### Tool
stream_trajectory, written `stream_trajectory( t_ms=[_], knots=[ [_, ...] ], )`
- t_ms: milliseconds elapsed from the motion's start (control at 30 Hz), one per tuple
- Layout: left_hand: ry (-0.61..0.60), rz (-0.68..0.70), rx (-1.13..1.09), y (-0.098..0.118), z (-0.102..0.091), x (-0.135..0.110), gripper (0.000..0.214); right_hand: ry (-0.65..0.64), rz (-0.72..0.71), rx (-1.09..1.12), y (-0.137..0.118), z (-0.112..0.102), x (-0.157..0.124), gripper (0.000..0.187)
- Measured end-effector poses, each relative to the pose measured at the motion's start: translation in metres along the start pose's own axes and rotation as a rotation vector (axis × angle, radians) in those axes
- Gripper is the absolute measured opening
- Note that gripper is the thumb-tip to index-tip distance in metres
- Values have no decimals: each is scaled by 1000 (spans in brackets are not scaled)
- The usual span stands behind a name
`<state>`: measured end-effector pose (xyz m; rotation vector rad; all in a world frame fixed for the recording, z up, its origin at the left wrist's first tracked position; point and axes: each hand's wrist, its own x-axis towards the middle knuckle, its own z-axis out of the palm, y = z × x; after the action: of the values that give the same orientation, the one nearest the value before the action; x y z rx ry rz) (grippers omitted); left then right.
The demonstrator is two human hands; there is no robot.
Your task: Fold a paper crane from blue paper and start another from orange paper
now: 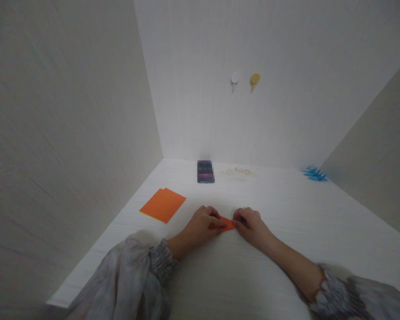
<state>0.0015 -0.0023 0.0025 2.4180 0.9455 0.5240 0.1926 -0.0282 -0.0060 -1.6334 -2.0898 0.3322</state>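
A small folded piece of orange paper [230,223] lies on the white tabletop between my two hands. My left hand [206,222] is closed over its left end, with fingers pressing on it; a ring shows on one finger. At the paper's right tip, my right hand [248,223] pinches the edge between thumb and fingers. Much of the folded paper is hidden under my left fingers. To the left of my hands lies a stack of square orange paper sheets [163,205], with a thin yellow edge along its lower left side.
A dark, blurred-out rectangular object [205,172] stands at the back by the wall. Several blue folded paper pieces [315,174] sit in the back right corner. Two hooks, one white [234,79] and one yellow [255,79], hang on the back wall. Walls enclose the tabletop left and right.
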Motion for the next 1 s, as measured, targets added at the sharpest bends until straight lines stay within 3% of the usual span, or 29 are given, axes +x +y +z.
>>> stream_trajectory(
  t_ms=[1000],
  knots=[
    [71,-31,-2,-6,8,2,17,-26,27,-66,-1,1,0,9]
  ],
)
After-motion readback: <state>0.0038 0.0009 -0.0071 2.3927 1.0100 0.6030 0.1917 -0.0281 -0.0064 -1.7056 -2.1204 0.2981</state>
